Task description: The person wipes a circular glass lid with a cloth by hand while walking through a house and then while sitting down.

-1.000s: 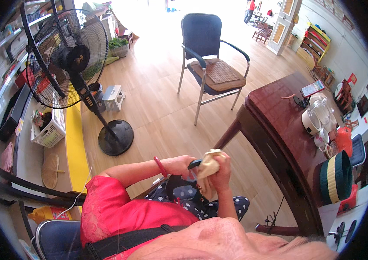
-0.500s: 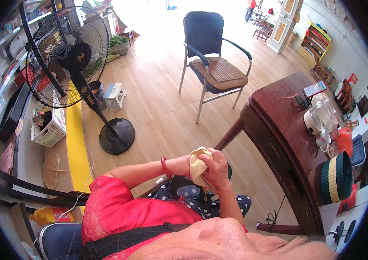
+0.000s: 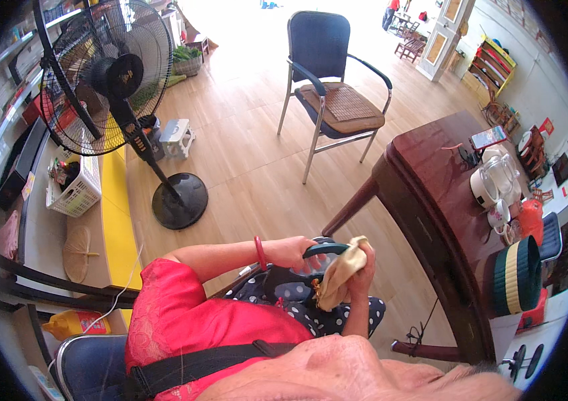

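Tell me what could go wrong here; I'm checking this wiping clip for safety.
1. The dark object with a teal handle sits over the lap, held only by the left hand; it might slip to the wooden floor.
2. The beige cloth in the right hand hangs loose and could snag on the handle.
3. The wooden table corner is close; an elbow might knock it.

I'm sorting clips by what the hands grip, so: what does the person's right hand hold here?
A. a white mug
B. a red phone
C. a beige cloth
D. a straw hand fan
C: the right hand grips a crumpled beige cloth against the dark curved handle that the left hand steadies.
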`<state>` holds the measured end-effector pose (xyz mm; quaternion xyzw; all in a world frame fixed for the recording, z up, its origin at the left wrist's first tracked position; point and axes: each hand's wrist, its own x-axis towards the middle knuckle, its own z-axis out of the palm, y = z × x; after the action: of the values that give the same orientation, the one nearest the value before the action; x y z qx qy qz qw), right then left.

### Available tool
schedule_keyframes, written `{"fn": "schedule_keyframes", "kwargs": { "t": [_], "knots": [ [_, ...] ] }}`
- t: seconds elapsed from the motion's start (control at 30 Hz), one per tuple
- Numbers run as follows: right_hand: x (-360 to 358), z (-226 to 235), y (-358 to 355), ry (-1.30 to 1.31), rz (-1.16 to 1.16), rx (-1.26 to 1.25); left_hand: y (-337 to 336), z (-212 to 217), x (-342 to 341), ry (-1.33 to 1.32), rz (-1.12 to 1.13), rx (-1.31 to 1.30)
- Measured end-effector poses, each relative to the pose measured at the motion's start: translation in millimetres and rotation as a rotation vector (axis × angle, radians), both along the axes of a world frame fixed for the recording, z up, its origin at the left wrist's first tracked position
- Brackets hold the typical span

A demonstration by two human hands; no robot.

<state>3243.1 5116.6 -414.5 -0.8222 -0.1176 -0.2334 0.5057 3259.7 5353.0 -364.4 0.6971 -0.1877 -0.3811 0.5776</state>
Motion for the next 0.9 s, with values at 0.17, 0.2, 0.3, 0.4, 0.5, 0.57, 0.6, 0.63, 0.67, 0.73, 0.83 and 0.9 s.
{"fn": "schedule_keyframes", "kwargs": {
  "t": [0.17, 0.2, 0.3, 0.4, 0.5, 0.57, 0.6, 0.63, 0.67, 0.73, 0.83, 0.9],
  "knots": [
    [15.1, 66.9, 28.1, -0.154, 0.283, -0.314, 3.7, 8.2, 2.0, -0.185, -0.073, 0.089],
    [17.3, 62.1, 27.7, -0.157, 0.276, -0.272, 5.5, 1.3, 1.9, -0.177, -0.066, 0.061],
    [17.7, 41.5, 19.3, -0.134, 0.191, -0.122, 5.8, -5.1, -5.2, -0.118, -0.04, -0.124],
    [19.1, -4.5, -20.6, -0.016, -0.053, 0.217, 1.1, -12.4, -11.2, -0.195, -0.006, -0.213],
    [11.4, -29.0, -43.5, 0.116, -0.183, 0.481, -4.6, -12.9, -11.7, -0.137, 0.049, -0.275],
    [5.2, -49.2, -48.9, 0.111, -0.458, -0.038, -9.6, -15.5, -13.2, -0.075, 0.122, -0.346],
    [4.5, -67.7, -51.5, 0.169, -0.421, 0.069, -9.8, -15.0, -13.0, -0.067, 0.105, -0.305],
    [3.7, -87.3, -54.1, 0.223, -0.395, 0.176, -10.1, -14.1, -11.3, -0.059, 0.076, -0.264],
    [2.8, -86.4, -47.2, 0.282, -0.352, 0.282, -8.5, -13.3, -11.1, -0.05, 0.063, -0.222],
    [2.4, -71.4, -34.1, 0.14, -0.193, 0.518, -8.3, -8.9, -10.2, -0.052, 0.048, -0.177],
    [15.7, -10.2, -16.9, -0.115, 0.015, 0.165, -12.5, -3.6, -11.7, -0.093, 0.014, -0.101],
    [16.4, 63.4, 15.7, -0.307, 0.223, -0.229, -15.5, 5.8, -10.1, -0.237, -0.022, 0.039]
  ]
}}
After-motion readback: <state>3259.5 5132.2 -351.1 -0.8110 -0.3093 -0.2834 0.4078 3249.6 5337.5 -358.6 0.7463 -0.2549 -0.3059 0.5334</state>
